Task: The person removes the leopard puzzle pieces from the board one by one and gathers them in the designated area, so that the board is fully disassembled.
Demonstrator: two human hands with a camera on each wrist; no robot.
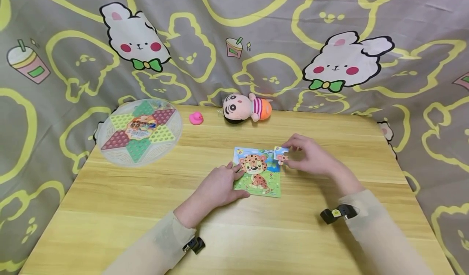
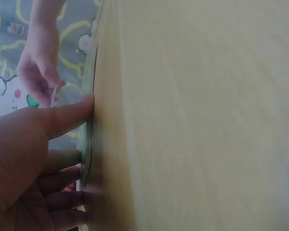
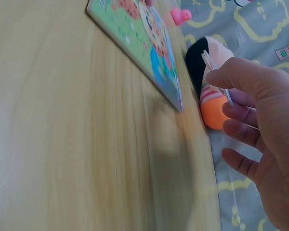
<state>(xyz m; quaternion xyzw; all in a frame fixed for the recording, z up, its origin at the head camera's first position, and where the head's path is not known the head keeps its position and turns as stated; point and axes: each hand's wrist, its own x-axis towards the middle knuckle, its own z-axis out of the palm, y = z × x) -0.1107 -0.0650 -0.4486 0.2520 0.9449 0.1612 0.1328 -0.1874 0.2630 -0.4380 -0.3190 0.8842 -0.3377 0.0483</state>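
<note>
A square jigsaw puzzle [image 1: 258,183] with a cartoon leopard on green grass lies flat on the wooden table. My left hand [image 1: 220,185] rests on its left side, thumb at the near edge and fingertips on the picture; the left wrist view shows the thumb and fingers [image 2: 62,158] against the board's edge. Over the puzzle's upper right corner, my right hand [image 1: 309,157] pinches a puzzle piece [image 1: 280,153] with blue sky and a bit of leopard ear. In the right wrist view this thin piece [image 3: 225,91] is edge-on between thumb and fingers, raised above the table.
A round Chinese checkers board [image 1: 141,131] lies at the back left of the table [image 1: 256,234]. Beside it sits a pink rubber duck [image 1: 196,118]. Behind the puzzle a plush doll [image 1: 242,107] lies against the patterned curtain [image 1: 271,34].
</note>
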